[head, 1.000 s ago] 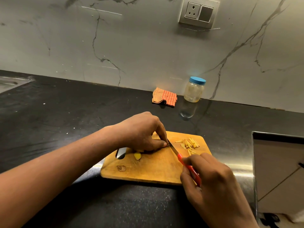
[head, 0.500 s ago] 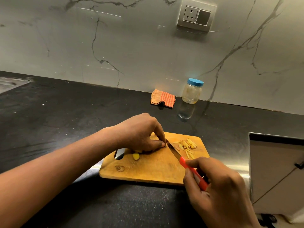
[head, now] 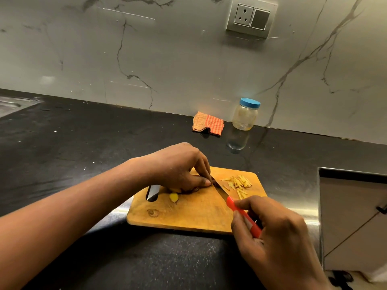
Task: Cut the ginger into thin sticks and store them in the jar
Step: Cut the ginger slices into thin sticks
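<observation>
A wooden cutting board [head: 188, 214] lies on the black counter. My left hand [head: 178, 167] curls over a piece of ginger on the board and pins it down; the ginger is mostly hidden under my fingers. A small loose ginger piece [head: 173, 197] lies just below that hand. My right hand [head: 278, 237] grips the red handle of a knife [head: 219, 188], whose blade tip rests against my left fingertips. A pile of thin ginger sticks [head: 237, 184] sits at the board's far right. A clear jar [head: 245, 115] with a blue lid on stands by the wall.
A folded orange checked cloth [head: 208, 123] lies left of the jar. A sink edge [head: 12, 103] shows at far left. The counter ends at right, where a cabinet front [head: 354, 216] drops away. A wall socket [head: 251, 17] is above.
My right hand has drawn back slightly toward me with the knife, baring more of the red handle. My left hand stays on the ginger.
</observation>
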A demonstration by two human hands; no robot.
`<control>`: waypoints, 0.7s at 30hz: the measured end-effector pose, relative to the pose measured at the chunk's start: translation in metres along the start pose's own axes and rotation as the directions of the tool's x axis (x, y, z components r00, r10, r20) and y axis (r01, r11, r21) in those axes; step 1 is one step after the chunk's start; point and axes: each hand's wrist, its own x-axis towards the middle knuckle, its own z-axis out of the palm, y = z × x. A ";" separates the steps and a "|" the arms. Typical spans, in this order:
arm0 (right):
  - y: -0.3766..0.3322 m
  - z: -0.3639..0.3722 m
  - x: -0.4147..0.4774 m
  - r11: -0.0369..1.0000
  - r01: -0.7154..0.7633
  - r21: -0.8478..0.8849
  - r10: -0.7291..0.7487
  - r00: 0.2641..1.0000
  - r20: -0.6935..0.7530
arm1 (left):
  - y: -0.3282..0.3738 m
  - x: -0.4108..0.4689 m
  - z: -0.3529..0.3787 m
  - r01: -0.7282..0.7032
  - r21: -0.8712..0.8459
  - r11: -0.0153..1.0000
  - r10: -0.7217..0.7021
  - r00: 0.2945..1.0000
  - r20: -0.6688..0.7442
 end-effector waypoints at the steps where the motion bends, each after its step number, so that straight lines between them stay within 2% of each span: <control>1: 0.001 0.000 0.001 1.000 0.003 0.003 -0.003 1.000 0.005 | 0.000 0.000 0.000 0.002 -0.004 1.000 -0.002 1.000 0.003; 13: 0.003 0.007 0.013 0.996 0.069 -0.048 -0.063 0.992 0.108 | 0.004 -0.004 -0.008 -0.009 0.010 1.000 0.008 0.998 0.067; 17: 0.008 -0.001 0.003 0.997 0.072 -0.029 -0.068 0.992 0.107 | 0.007 -0.013 -0.008 -0.023 0.086 0.996 0.017 0.997 0.073; 21: 0.010 -0.008 -0.003 0.998 0.050 -0.035 -0.048 0.997 0.053 | 0.004 -0.024 0.003 -0.060 0.129 0.990 0.059 0.998 0.007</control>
